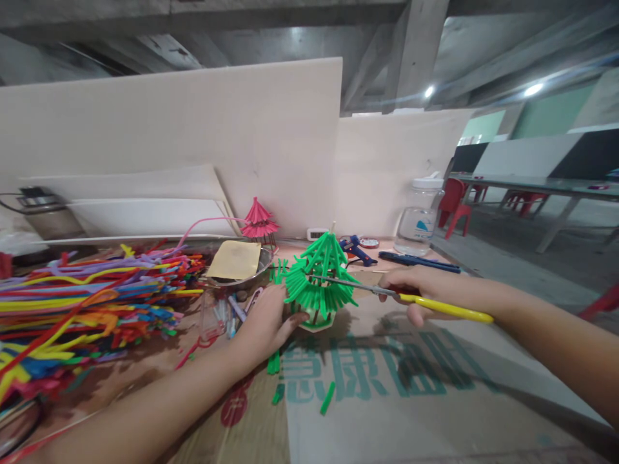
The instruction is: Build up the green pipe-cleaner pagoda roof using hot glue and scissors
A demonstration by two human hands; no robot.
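A small green pagoda model (319, 287), made of fuzzy pipe-cleaner pieces in two roof tiers, stands upright on the cardboard. My left hand (268, 322) grips its lower part near the pale base, fingertips partly hidden behind it. Closed around yellow-handled scissors (445, 308), my right hand (416, 287) points their slim metal blades leftward. The blade tips lie against the gap between the upper and lower green roofs. Cut green pipe-cleaner bits (327, 398) lie on the cardboard in front.
Many coloured pipe cleaners (97, 290) are heaped at left. Behind are a metal bowl with a yellowish card (235, 260), a pink pagoda model (258, 219), a blue glue gun (356, 249), a clear bottle (416, 216) and a dark blue tool (420, 261). White panels (169, 122) stand behind.
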